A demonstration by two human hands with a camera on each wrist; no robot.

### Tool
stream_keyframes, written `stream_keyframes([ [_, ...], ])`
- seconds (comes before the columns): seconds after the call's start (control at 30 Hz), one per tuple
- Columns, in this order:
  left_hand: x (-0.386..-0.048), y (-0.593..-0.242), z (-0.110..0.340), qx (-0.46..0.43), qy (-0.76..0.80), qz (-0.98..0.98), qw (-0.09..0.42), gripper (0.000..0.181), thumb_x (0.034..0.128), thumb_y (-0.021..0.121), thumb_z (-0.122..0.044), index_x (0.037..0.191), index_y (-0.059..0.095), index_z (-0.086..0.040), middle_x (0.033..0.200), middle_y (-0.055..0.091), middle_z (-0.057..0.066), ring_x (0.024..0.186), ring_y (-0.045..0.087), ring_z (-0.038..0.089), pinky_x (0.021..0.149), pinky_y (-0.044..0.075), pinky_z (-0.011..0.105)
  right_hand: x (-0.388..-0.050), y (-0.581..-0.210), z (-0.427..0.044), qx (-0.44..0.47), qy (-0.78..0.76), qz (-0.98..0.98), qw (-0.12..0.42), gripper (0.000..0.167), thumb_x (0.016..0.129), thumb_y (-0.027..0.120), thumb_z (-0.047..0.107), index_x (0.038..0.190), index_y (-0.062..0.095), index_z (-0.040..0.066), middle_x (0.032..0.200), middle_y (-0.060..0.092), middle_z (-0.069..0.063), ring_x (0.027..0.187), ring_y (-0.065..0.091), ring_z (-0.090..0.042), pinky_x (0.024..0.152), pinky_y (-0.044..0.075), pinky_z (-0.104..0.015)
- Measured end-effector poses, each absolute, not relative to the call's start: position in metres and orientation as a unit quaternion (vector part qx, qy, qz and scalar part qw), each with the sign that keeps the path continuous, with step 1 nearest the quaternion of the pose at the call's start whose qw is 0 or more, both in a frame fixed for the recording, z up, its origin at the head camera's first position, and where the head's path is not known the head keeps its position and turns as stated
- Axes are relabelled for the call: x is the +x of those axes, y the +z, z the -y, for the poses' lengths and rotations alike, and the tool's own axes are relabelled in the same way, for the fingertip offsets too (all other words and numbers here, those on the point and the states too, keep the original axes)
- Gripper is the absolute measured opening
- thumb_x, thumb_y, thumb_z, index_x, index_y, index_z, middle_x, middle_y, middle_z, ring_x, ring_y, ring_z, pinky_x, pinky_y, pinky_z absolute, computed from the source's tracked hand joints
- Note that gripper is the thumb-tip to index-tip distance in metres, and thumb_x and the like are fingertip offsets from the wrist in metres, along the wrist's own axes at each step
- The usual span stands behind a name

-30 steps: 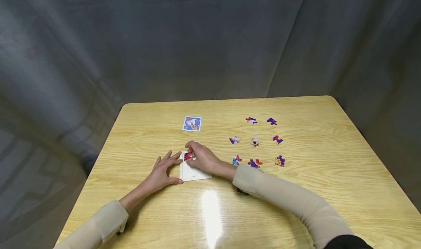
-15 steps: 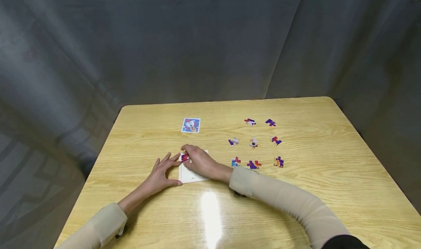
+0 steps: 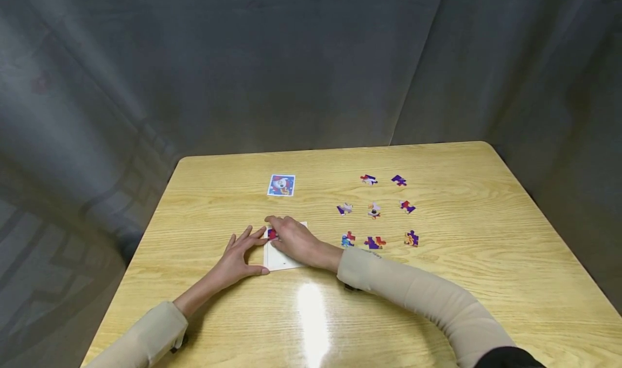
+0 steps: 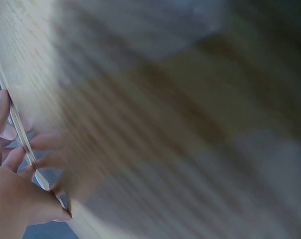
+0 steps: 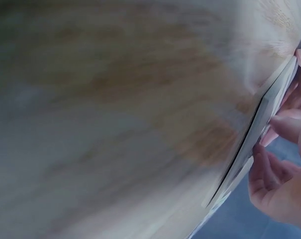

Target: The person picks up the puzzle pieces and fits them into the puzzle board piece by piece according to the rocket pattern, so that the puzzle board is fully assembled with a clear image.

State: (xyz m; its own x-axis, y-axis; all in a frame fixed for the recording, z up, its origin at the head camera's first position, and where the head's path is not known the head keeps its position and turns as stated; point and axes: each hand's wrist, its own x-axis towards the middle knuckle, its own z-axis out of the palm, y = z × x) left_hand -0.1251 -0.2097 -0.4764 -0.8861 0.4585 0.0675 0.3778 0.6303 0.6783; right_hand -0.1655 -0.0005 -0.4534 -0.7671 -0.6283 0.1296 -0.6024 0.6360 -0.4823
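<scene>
A white square tray [image 3: 283, 261] lies flat near the table's middle. Against its left side rests my left hand [image 3: 238, 257], fingers spread, with the thumb at the lower left corner. My right hand [image 3: 296, 241] is bent over the tray's upper part, thumb and finger at a red and purple puzzle piece [image 3: 272, 233] in the upper left corner; its fingers hide part of the piece. In the left wrist view the left hand [image 4: 16, 186] touches the tray's edge. The right wrist view has the right hand [image 5: 282, 174] at the tray [image 5: 262, 117], seen edge-on.
Several loose puzzle pieces lie apart to the right, among them a purple one [image 3: 399, 180], a red and purple one [image 3: 407, 206] and an orange and purple one [image 3: 411, 238]. A square picture card [image 3: 281, 185] lies beyond the tray. Grey curtains [image 3: 291, 66] hang behind the table.
The right hand and the puzzle piece have shifted slightly left, closer to the tray's upper left corner. The left hand stays at the tray's left side. The head view has moved slightly.
</scene>
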Motion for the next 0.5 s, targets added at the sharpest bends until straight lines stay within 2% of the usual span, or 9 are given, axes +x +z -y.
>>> stream_keyframes([
  [0.3, -0.1246, -0.4756, 0.2105, 0.234, 0.364, -0.900, 0.060, 0.067, 0.0711, 0.084, -0.033, 0.129, 0.058, -0.011, 0.152, 0.036, 0.009, 0.144, 0.016, 0.040, 0.109, -0.001, 0.069, -0.1644, -0.4522, 0.0022, -0.358, -0.247, -0.900, 0.021, 0.049, 0.093, 0.064, 0.015, 0.138, 0.046, 0.004, 0.126, 0.061, -0.009, 0.109, 0.060, -0.020, 0.091, 0.051, -0.030],
  [0.5, -0.1233, -0.4755, 0.2096, 0.231, 0.369, -0.898, 0.063, 0.067, 0.0711, 0.084, -0.033, 0.129, 0.058, -0.011, 0.151, 0.037, 0.011, 0.144, 0.016, 0.040, 0.110, -0.002, 0.067, -0.1648, -0.4529, 0.0035, -0.360, -0.222, -0.906, 0.005, 0.039, 0.092, 0.065, 0.015, 0.129, 0.056, 0.007, 0.118, 0.063, -0.005, 0.102, 0.060, -0.016, 0.084, 0.052, -0.028],
])
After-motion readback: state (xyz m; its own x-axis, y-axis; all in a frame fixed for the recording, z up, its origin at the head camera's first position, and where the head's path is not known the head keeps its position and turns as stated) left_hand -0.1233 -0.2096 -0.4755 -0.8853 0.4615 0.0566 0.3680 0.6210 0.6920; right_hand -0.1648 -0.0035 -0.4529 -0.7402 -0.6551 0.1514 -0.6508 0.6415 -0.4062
